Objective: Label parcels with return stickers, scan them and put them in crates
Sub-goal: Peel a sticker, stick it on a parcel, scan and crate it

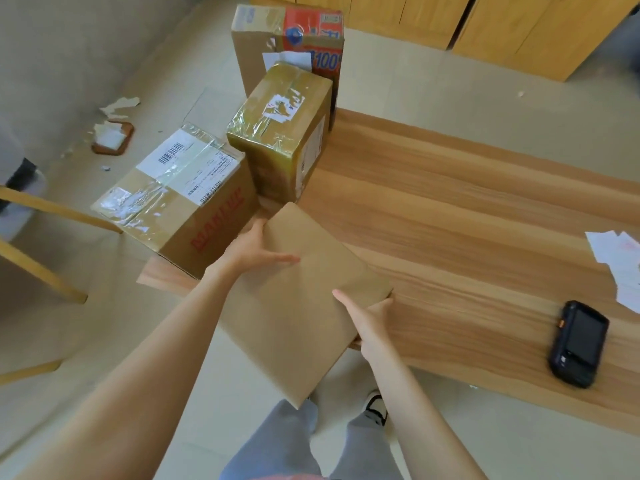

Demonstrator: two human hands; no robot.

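A plain brown parcel (304,306) is held tilted over the near edge of the wooden table (467,237). My left hand (256,251) grips its left edge with the thumb across the top face. My right hand (367,317) holds its right edge, thumb on top and fingers beneath. A black handheld scanner (578,344) lies on the table at the right. White stickers (620,261) sit at the right edge of the view.
Three taped parcels stand at the table's left end: a low box with a barcode label (173,199), a yellowish taped box (280,133) and a tall printed carton (287,39). Paper scraps (114,133) lie on the floor. Wooden cabinets (519,26) stand behind.
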